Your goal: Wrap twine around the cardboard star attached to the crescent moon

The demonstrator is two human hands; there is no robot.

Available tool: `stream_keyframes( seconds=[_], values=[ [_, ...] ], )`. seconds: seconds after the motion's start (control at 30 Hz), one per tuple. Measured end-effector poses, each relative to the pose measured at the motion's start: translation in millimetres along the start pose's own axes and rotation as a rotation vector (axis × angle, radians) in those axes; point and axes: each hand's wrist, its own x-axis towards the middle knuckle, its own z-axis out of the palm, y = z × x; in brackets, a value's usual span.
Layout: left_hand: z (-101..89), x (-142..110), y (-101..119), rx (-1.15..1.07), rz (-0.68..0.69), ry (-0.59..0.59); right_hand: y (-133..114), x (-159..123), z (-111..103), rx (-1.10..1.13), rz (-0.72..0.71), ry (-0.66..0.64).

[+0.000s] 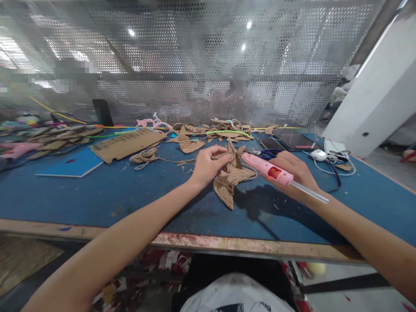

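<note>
In the head view my right hand (pixel 294 171) is wrapped round a pink hot glue gun (pixel 260 164), with a clear glue stick poking out of its back end. Its nozzle points left at a cardboard shape (pixel 234 162) that is partly covered with wound twine (pixel 229 184). My left hand (pixel 210 164) pinches that cardboard shape near its upper part; the fingertips are partly hidden behind it. From a loose bundle of twine (pixel 145 157) on the left, a strand runs toward my left hand.
Cardboard scraps (pixel 191 130) lie along the back of the blue table (pixel 130 199). A cardboard sheet (pixel 128 144) and a blue board (pixel 73 162) are at left, near another pink glue gun (pixel 19 149). Scissors (pixel 269 153), a tablet (pixel 297 141) and a white charger (pixel 318 154) sit at right. A perforated metal screen (pixel 195 65) stands behind.
</note>
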Motion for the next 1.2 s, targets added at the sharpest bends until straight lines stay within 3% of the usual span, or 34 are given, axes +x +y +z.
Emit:
stream_keyframes(
  seconds=[0.4,0.73,1.2],
  values=[
    [-0.5,0.5,0.3,-0.003,-0.021,0.018,1.3,-1.3,0.5,-0.074,0.011,0.054],
    [-0.6,1.8,-2.9,-0.045,0.014,0.038,-2.0,1.8,-4.0,-0.014,0.186,0.014],
    [-2.2,2.6,-5.2,0.010,0.060,0.070,4.4,-0.9,-1.8,-0.044,0.239,0.047]
  ],
)
